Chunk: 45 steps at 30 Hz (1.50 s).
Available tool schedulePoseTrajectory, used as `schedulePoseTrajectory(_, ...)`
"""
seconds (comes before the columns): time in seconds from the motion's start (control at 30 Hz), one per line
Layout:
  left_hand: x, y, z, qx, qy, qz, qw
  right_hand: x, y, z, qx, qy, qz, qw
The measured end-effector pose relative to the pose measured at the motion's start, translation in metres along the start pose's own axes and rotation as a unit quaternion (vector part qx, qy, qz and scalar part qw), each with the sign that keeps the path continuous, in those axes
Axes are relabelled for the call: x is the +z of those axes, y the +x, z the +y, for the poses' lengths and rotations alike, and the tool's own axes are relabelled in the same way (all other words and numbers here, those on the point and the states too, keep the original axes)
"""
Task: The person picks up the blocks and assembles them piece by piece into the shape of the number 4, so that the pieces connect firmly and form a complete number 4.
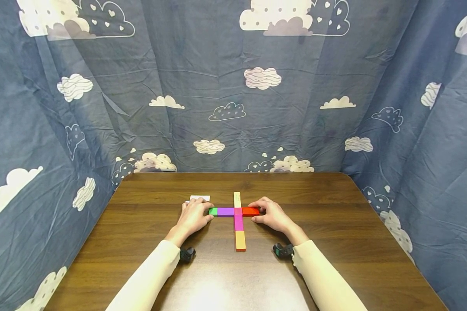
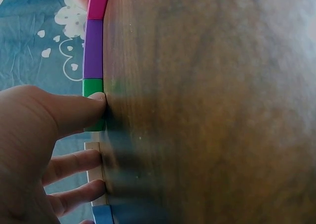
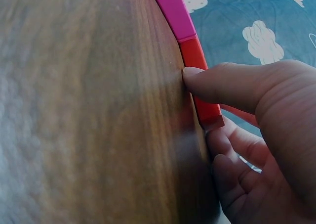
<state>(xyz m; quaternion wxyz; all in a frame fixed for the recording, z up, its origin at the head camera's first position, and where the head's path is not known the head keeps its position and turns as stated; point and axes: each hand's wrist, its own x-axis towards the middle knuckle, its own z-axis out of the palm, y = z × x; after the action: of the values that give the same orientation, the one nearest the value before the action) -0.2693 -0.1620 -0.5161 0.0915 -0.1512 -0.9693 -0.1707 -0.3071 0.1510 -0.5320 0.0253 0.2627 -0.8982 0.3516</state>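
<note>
Flat coloured blocks lie on the table in a cross. My left hand (image 1: 193, 217) pinches the green block (image 2: 93, 87) at the cross's left end, thumb on its near side. Beside it lies a purple block (image 1: 225, 212). My right hand (image 1: 273, 215) holds the red block (image 1: 250, 211) at the right end between thumb and index finger; its other fingers are curled. A pale yellow block (image 1: 237, 199) forms the far arm. Toward me run a magenta block (image 1: 238, 223) and an orange-yellow block (image 1: 240, 240). The index finger's contact on the green block is hidden in the left wrist view.
Behind my left hand a white flat piece (image 1: 200, 198) lies partly hidden. The left wrist view shows a wood-coloured block (image 2: 94, 170) and a blue block (image 2: 102, 214) by the other fingers. A cloud-print curtain (image 1: 218, 125) surrounds the brown table (image 1: 315, 190).
</note>
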Motion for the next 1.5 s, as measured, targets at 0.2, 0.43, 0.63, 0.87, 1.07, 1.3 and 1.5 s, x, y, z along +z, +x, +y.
schedulePoseTrajectory(0.2, 0.000, 0.000, 0.001, 0.001, 0.002, 0.002, 1.0000, 0.000, 0.000, 0.001, 0.000, 0.001, 0.001, 1.0000)
schedulePoseTrajectory(0.43, -0.002, 0.000, 0.002, 0.000, 0.002, 0.004, 1.0000, 0.000, 0.001, 0.002, 0.001, 0.003, -0.002, 1.0000)
schedulePoseTrajectory(0.63, -0.002, 0.000, 0.003, 0.000, 0.002, 0.002, 1.0000, 0.000, 0.001, 0.002, 0.002, 0.003, -0.002, 1.0000)
schedulePoseTrajectory(0.87, -0.004, 0.000, 0.004, 0.004, 0.000, 0.004, 1.0000, -0.001, 0.001, 0.002, -0.002, 0.007, -0.001, 1.0000)
schedulePoseTrajectory(1.07, -0.003, 0.000, 0.002, 0.000, 0.000, -0.001, 1.0000, 0.001, 0.001, 0.003, 0.006, 0.012, -0.002, 0.9999)
schedulePoseTrajectory(1.3, -0.006, 0.000, -0.001, 0.005, -0.012, -0.007, 0.9999, 0.001, 0.001, 0.003, 0.009, 0.021, -0.003, 0.9997)
schedulePoseTrajectory(1.5, -0.014, 0.003, -0.002, 0.017, -0.021, -0.007, 0.9996, 0.001, 0.001, 0.004, 0.009, 0.020, -0.002, 0.9998)
